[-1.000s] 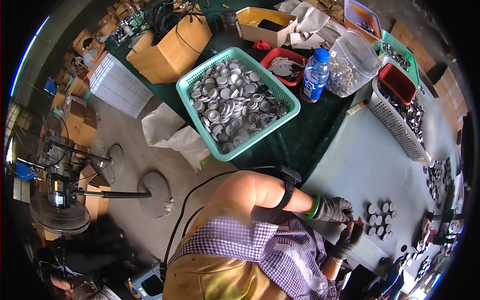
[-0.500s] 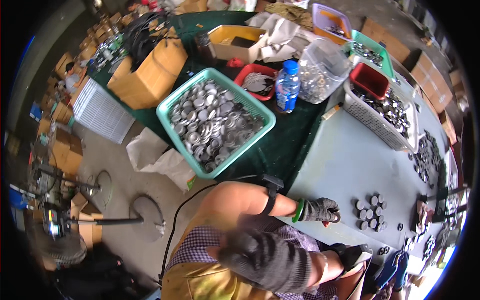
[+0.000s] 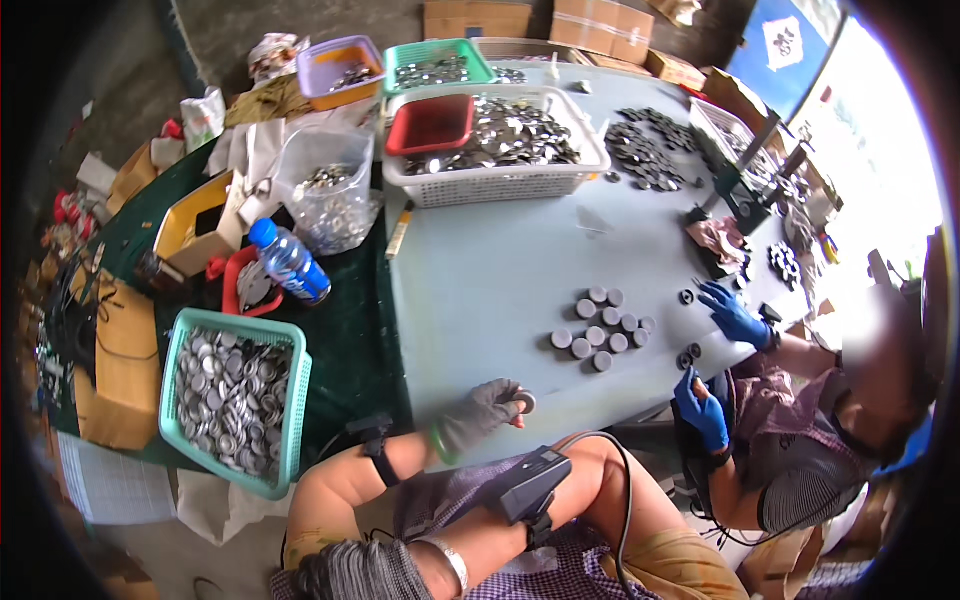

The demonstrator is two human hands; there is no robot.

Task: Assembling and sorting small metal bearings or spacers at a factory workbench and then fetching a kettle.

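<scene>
My left hand (image 3: 482, 415), in a grey work glove with a green band at the wrist, pinches a small round grey cap (image 3: 526, 402) at the table's near edge. Across my lap, my right hand (image 3: 350, 575) lies at the lower left in a striped dark knit glove; its fingers are hidden. A loose group of similar round caps (image 3: 601, 334) rests on the grey table (image 3: 480, 310), ahead and to the right of my left hand. To the left stands a turquoise basket (image 3: 302, 395) heaped with metallic caps.
At the right, a co-worker's blue-gloved hands (image 3: 735, 315) work near several dark rings (image 3: 689, 355). Further back are a white basket (image 3: 500, 187) of metal parts, a red tray (image 3: 430, 125) and dark pieces (image 3: 645, 150). A blue-capped bottle (image 3: 292, 265) leans left in view.
The view has swung right, bringing the co-worker into sight. My left hand still grips a round piece. My right hand has moved toward the lower left edge.
</scene>
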